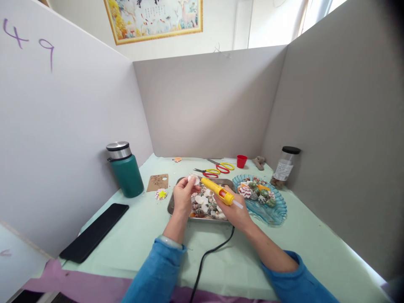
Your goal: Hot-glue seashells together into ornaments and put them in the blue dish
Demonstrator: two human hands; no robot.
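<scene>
Between the fingertips of my left hand (183,195) is a small white shell (195,179), held up over the far left part of a metal tray. My right hand (235,210) is wrapped round a yellow hot glue gun (217,190), its nozzle pointing left at the shell; I cannot tell if they touch. A clear glue stick (237,204) pokes out of the gun's back end. Below both hands, the metal tray (171,206) holds many loose shells (203,202). A black cord (206,252) runs from under the right hand towards the table's front edge.
A blue glass plate (279,210) with shells stands right of the tray. Behind lie two pairs of scissors (211,171) and a red cup (241,161). A green bottle (126,174), black phone-like slab (94,231) and brown card (154,184) sit left; a jar (284,168) stands right. Grey panels (208,105) enclose the table.
</scene>
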